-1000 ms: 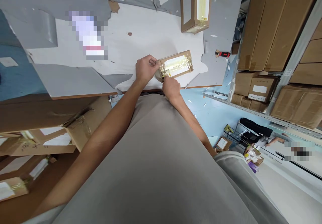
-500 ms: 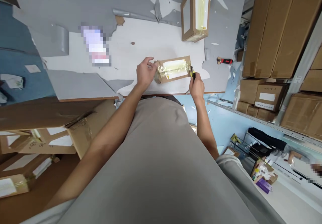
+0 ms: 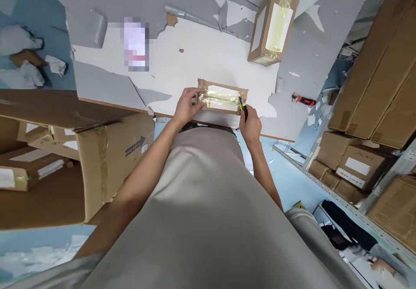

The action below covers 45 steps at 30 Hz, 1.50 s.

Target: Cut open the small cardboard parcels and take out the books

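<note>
A small cardboard box (image 3: 222, 93) with white labels and shiny clear-yellow tape lies on the white sheet near the table's front edge. My left hand (image 3: 186, 108) grips its left end, fingers on the far side and thumb nearer me. In my right hand (image 3: 251, 126) is a black and yellow box cutter (image 3: 244, 108), closed in the fingers. The cutter's tip meets the taped top at the box's right end; whether it has gone through the tape I cannot tell.
A taller taped box (image 3: 276, 27) stands at the back right of the table. A red and black cutter (image 3: 303, 100) lies near the right edge. Left of me is a large open carton (image 3: 120, 150) with boxes inside; shelves of cartons (image 3: 373, 63) stand on the right.
My right hand has brought the cutter from the box's right side onto its taped top. My left hand has closed on the left end, and the box has turned slightly. The view has rotated.
</note>
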Each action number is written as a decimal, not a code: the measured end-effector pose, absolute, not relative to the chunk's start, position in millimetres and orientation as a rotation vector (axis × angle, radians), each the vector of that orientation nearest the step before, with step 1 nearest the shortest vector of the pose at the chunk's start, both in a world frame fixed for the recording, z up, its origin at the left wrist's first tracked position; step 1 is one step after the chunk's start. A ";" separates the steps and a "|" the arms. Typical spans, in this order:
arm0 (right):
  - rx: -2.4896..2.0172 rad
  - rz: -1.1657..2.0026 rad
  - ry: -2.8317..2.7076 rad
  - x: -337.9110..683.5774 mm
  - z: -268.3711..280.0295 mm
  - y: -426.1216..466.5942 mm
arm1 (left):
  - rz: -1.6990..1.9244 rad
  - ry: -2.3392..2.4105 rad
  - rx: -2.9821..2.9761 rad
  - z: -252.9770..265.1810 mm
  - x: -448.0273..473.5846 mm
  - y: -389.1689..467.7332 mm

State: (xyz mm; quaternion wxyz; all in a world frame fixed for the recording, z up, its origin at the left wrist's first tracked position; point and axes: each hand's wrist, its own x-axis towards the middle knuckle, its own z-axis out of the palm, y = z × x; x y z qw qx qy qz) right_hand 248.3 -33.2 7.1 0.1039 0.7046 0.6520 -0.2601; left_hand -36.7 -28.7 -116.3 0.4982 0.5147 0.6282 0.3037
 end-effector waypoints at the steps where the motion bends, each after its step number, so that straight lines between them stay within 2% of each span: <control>1: 1.983 -0.772 1.961 244.6 13.9 -28.2 | 0.727 1.523 1.251 -116.3 -35.8 -29.1; 8: 1.291 -0.672 2.165 189.8 25.7 17.8 | 0.752 1.558 1.283 -121.4 -30.7 -28.7; 14: 1.088 -0.578 2.222 166.7 22.9 44.3 | 0.797 1.527 1.259 -134.2 -32.3 -26.6; 26: 1.156 -0.585 2.236 144.0 -1.1 48.6 | 0.860 1.630 1.168 -131.2 -13.0 -24.9; 32: 1.395 -0.493 1.990 207.0 25.3 45.9 | 0.848 1.655 1.154 -126.1 -9.6 -24.8; 36: 1.384 -0.428 1.923 242.6 42.9 42.0 | 0.831 1.671 1.161 -124.6 -10.2 -24.8; 45: 1.434 -0.453 1.940 268.4 42.5 34.3 | 0.797 1.712 1.218 -125.7 -15.3 -24.4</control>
